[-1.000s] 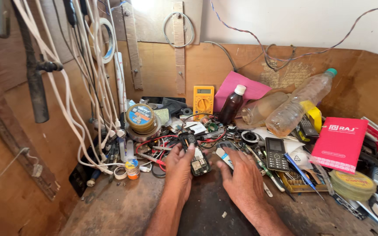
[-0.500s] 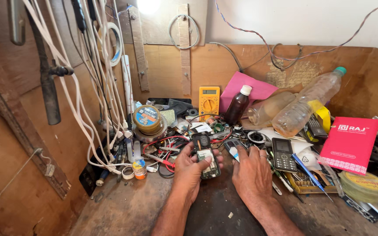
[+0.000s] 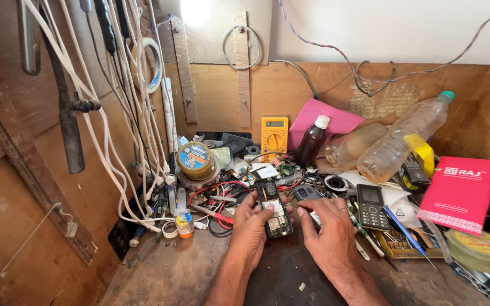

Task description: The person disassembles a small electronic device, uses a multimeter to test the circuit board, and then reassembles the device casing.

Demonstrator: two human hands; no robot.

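Across the last second, our left hand [image 3: 252, 229] has closed more fully around the opened phone [image 3: 273, 209], its circuit board facing up; earlier the fingers lay looser beside it. The phone now sits lengthwise along that hand, thumb on its lower edge. Our right hand [image 3: 330, 238] has drawn in from the scattered tools to lie just beside the phone, fingertips near its right edge. Our head has lifted and leaned back a little, so the hanging white cables [image 3: 137, 130] and the wall lamp [image 3: 195, 10] show more fully.
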